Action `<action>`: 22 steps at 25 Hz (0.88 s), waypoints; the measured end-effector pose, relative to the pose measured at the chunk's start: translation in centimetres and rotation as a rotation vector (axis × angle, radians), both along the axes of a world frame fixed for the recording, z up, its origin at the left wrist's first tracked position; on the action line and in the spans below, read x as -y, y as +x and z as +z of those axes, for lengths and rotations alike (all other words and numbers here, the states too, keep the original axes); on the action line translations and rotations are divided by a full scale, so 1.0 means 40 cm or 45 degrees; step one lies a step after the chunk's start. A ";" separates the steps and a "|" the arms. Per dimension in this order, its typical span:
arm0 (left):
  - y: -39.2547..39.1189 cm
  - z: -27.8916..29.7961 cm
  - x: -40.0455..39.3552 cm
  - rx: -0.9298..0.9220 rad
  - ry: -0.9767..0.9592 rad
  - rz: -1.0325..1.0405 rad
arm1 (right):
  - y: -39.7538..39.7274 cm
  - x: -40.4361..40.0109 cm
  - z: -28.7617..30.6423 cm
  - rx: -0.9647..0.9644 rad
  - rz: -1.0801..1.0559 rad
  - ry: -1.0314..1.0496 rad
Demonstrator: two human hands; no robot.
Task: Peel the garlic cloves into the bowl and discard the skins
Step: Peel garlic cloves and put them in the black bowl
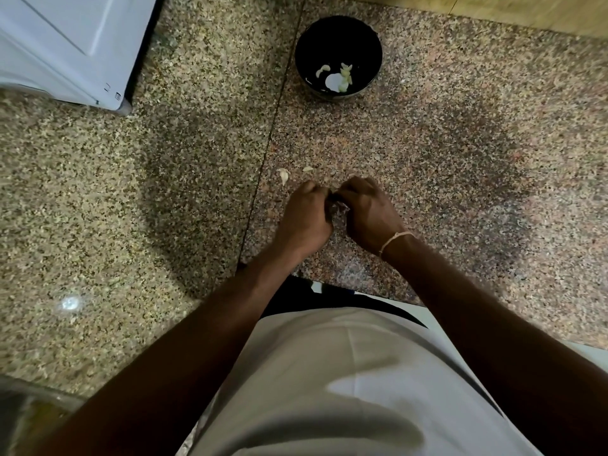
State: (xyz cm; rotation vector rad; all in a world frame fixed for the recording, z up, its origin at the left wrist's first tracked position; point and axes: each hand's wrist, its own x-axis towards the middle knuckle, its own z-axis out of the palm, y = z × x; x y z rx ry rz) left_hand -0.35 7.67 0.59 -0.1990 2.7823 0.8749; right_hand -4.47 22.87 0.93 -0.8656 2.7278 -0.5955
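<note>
A: What are the hands doing?

B: Both are meeting over the speckled granite counter (444,153), knuckles up. The left hand (307,213) and the right hand (367,212) are curling their fingers around one small garlic clove (337,205) between them, pinching it from either side. Only a pale sliver of it is showing, so I cannot tell which way its long axis is running.

A: And the bowl?

B: The round black bowl (339,57) is sitting well apart from the hands, at twelve o'clock. A few pale, curved peeled pieces (345,75) are lying in its glossy bottom.

A: Anything loose on the stone?

B: A papery skin (283,176) is lying at about eleven o'clock from the hands, tapering toward six o'clock, with a smaller flake (308,169) just beside it. A thin cord bracelet (393,240) is circling the right wrist.

A: And at the ten o'clock corner?

B: A smooth white appliance (72,44) is standing there.
</note>
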 end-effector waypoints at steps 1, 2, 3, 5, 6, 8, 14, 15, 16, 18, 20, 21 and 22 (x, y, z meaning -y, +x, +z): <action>0.006 0.003 0.002 -0.014 0.018 0.051 | 0.004 -0.010 0.000 0.012 -0.019 -0.015; 0.009 0.007 0.007 -0.038 0.031 0.138 | 0.003 -0.018 0.001 0.025 -0.057 -0.032; 0.008 0.011 0.014 -0.066 0.041 0.237 | -0.001 -0.023 0.000 0.038 -0.102 -0.048; -0.001 0.018 0.029 -0.082 0.009 0.349 | -0.014 -0.024 0.000 0.058 -0.175 -0.070; -0.007 0.019 0.033 -0.063 -0.041 0.339 | -0.020 -0.019 0.000 0.065 -0.192 -0.075; -0.015 0.016 0.034 -0.028 -0.170 0.235 | -0.030 -0.003 -0.002 0.062 -0.195 -0.059; 0.022 -0.013 0.010 -0.099 -0.220 -0.047 | -0.026 0.021 -0.002 0.028 -0.039 0.018; 0.028 -0.013 0.010 -0.111 -0.180 -0.044 | -0.023 0.013 -0.005 0.033 -0.020 0.017; 0.031 -0.012 0.012 -0.115 -0.146 -0.006 | -0.022 0.000 -0.009 0.043 -0.036 0.007; 0.032 -0.014 0.022 -0.080 -0.140 0.122 | -0.020 -0.026 -0.017 0.045 -0.158 -0.013; 0.027 -0.020 0.026 -0.027 -0.187 0.151 | -0.013 -0.030 -0.020 0.021 -0.256 -0.003; 0.023 -0.021 0.019 -0.030 -0.205 0.107 | -0.005 -0.019 -0.018 0.011 -0.258 0.008; 0.019 -0.020 0.007 -0.045 -0.214 0.042 | 0.005 -0.004 -0.016 0.009 -0.234 0.007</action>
